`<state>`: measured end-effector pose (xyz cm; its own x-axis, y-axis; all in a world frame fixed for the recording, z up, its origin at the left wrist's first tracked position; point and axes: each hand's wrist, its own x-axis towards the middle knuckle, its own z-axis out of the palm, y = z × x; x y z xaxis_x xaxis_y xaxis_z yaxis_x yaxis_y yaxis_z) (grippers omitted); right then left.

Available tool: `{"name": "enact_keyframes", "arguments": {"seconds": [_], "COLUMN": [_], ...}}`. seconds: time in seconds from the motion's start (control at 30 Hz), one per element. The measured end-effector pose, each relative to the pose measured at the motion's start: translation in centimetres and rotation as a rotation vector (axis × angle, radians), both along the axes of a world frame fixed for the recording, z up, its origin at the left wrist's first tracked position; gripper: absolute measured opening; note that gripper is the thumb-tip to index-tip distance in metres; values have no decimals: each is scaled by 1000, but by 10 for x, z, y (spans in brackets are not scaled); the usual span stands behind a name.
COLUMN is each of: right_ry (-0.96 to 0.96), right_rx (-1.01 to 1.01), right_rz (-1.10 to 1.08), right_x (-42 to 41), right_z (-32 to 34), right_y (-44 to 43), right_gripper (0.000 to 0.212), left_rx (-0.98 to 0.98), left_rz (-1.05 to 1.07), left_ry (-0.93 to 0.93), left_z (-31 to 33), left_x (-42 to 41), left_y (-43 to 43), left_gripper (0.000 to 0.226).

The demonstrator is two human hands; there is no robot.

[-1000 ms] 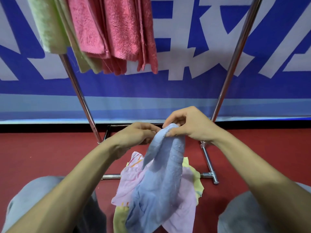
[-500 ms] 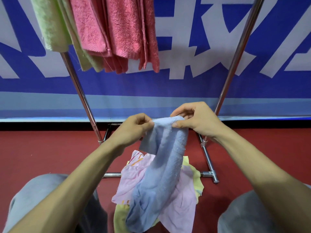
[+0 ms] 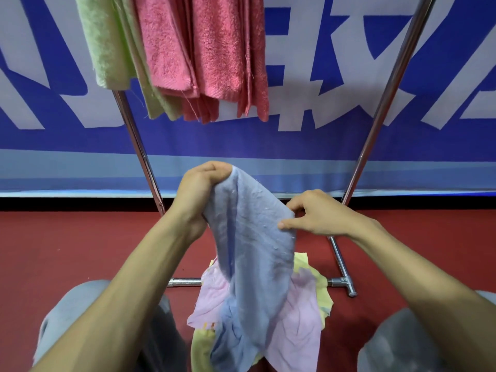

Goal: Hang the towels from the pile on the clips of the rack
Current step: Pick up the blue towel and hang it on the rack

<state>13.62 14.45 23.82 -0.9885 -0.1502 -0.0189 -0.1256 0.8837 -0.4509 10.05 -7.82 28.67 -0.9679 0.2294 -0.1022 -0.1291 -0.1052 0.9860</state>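
Pile [image 3: 303, 326] on floor [image 3: 80, 251] before rack [image 3: 375, 116] — towels [image 3: 209, 49] overhead, left

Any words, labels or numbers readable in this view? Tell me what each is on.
Banner: large white characters on blue, cut off by the frame and the hanging towels; not readable.
Blue towel, pile, rack: no writing visible.

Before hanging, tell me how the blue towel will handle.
Likely floppy: the blue towel sags between the left hand and right hand. Probably light: finger grips hold it. Its lower end may drag the pile.
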Motion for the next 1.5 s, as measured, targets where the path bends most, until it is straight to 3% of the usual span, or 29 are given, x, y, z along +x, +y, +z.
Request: {"name": "enact_keyframes", "arguments": {"seconds": [0.07, 0.2, 0.33, 0.47, 0.53, 0.6, 0.67, 0.87, 1.0, 1.23, 1.33, 1.43, 1.5], "right_ry": [-2, -11, -72, -127, -156, -205, -212, -75, 4, 169, 210, 235, 222], "right_rx": [84, 177, 207, 209, 205, 101, -146, -944, -1256, -1470, -1543, -1579, -1580], "right_rz": [16, 39, 43, 30, 24, 29, 14, -165, -293, -581, -723, -804, -796], "right_x": [-1, 0, -2, -5, -6, -5, -1, 7, 7, 5, 4, 2, 2], "right_z": [-5, -5, -15, -20, -18, -11, 2, 30, 37, 39, 37, 35, 35], "right_y": [1, 3, 9, 14, 15, 15, 12, 8, 10, 22, 27, 30, 30], "right_gripper": [46, 25, 11, 13, 22, 30, 30, 16, 19, 17, 20, 18, 17], "left_rx": [126, 346, 446, 439, 378, 260, 135, -197, -366, -569, -832, -1114, -1141], "left_rz": [25, 65, 58, 133, 200, 244, 228, 37, -65, -312, -393, -351, -287], "left_ry": [-69, -195, -295, -339, -319, -230, -119, 107, 188, 196, 265, 394, 434], "left_z": [4, 5, 0, -5, -7, -7, -6, -11, -21, -31, -39, -39, -38], "left_x": [-2, -10, -15, -22, -23, -19, -14, -7, -10, -13, -18, -18, -18], "left_y": [-6, -16, -22, -24, -22, -16, -11, -2, 1, 1, 0, 1, 1], "left_gripper": [9, 13, 22, 26, 30, 17, 8, 11, 10, 15, 13, 9, 17]}}
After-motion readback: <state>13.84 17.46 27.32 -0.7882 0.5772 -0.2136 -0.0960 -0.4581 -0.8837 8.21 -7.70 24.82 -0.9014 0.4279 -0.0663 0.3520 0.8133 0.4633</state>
